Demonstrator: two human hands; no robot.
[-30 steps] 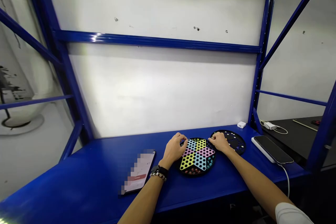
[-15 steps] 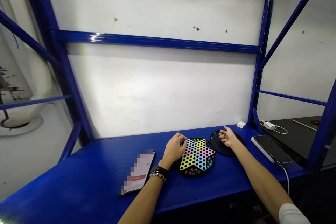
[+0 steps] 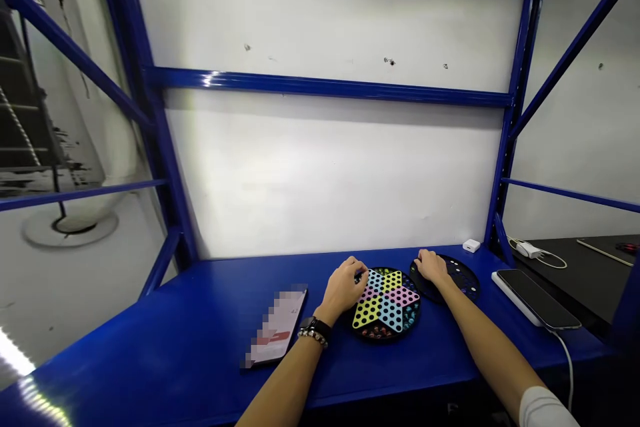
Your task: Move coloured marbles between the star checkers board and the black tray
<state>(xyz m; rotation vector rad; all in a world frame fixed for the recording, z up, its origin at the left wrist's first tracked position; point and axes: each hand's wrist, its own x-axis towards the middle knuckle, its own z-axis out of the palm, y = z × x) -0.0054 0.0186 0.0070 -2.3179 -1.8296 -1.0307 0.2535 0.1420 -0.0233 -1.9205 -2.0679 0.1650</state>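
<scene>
The round Chinese checkers board [image 3: 386,305] carries a star of yellow, pink and light blue points with black holes. Coloured marbles [image 3: 377,331] lie in pockets around its rim: red at the front, blue at the right, yellow-green at the back. My left hand [image 3: 345,285] rests at the board's left rim, thumb and fingers curled together; what is between them is hidden. On the right lies a black round lid [image 3: 463,277]. Over its left part my right hand [image 3: 432,266] is palm down with bent fingers, its marbles hidden beneath.
A tablet-like screen [image 3: 277,330], partly pixelated, lies left of my left forearm. On the right a phone [image 3: 537,298] sits on a white block with a cable. A small white case [image 3: 471,245] stands at the back. Blue frame posts [image 3: 500,167] bound the blue table.
My right hand has turned from palm up, showing small yellow-green marbles, to palm down on the lid. My left hand keeps its place at the board. The view has shifted left.
</scene>
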